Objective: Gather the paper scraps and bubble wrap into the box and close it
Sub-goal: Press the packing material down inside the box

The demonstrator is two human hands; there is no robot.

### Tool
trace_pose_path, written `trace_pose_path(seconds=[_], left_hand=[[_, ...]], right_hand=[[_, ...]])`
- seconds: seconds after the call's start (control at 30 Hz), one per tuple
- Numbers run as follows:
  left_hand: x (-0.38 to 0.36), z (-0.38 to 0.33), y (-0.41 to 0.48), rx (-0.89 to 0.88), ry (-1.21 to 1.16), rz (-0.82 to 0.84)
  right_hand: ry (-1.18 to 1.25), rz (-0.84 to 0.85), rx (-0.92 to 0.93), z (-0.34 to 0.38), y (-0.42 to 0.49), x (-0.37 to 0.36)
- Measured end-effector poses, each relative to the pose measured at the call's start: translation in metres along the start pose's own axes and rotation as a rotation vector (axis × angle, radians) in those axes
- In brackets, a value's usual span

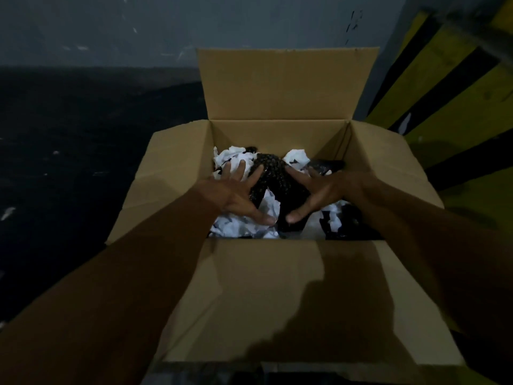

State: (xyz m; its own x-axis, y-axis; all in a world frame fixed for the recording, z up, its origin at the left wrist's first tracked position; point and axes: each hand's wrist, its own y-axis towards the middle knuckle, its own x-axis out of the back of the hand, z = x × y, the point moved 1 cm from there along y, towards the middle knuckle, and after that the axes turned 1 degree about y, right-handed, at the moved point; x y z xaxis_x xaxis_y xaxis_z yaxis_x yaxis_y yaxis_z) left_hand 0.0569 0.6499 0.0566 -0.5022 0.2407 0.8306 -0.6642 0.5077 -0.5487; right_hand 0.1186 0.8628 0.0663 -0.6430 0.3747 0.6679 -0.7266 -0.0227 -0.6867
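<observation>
An open cardboard box (pixel 280 287) stands on the floor with all of its flaps spread out. Inside lie crumpled white paper scraps (pixel 236 229) and a dark sheet of bubble wrap (pixel 273 176) running down the middle. My left hand (pixel 238 194) is inside the box with fingers spread straight, resting on the scraps and the left edge of the bubble wrap. My right hand (pixel 313 191) is also spread open, pressing on the bubble wrap from the right. Neither hand grips anything.
The far flap (pixel 286 81) stands upright against a grey wall. A yellow and black striped surface (pixel 455 87) rises at the right. The floor at the left is dark, with a few small pale scraps (pixel 8 212) on it.
</observation>
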Motion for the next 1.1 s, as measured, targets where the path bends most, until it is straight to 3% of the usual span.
trace_pose_path(seconds=[0.13, 0.37, 0.47, 0.7, 0.9, 1.1], left_hand=[[-0.024, -0.006, 0.011, -0.007, 0.13, -0.014], [-0.045, -0.013, 0.04, 0.061, 0.139, -0.034], [-0.051, -0.014, 0.046, 0.102, 0.116, -0.079], [-0.044, -0.016, 0.04, 0.099, 0.125, -0.056], [-0.01, -0.011, 0.009, 0.064, 0.151, -0.037], [0.035, -0.009, -0.023, 0.104, 0.136, 0.11]], right_hand=[[-0.324, -0.075, -0.084, 0.003, 0.013, -0.036], [-0.299, -0.235, -0.099, -0.013, 0.048, -0.059], [-0.414, -0.255, -0.147, -0.012, 0.059, -0.065], [-0.429, -0.235, -0.135, -0.005, 0.047, -0.057], [-0.302, -0.2, -0.119, 0.0, 0.009, -0.023], [-0.217, -0.18, -0.02, 0.02, -0.011, 0.01]])
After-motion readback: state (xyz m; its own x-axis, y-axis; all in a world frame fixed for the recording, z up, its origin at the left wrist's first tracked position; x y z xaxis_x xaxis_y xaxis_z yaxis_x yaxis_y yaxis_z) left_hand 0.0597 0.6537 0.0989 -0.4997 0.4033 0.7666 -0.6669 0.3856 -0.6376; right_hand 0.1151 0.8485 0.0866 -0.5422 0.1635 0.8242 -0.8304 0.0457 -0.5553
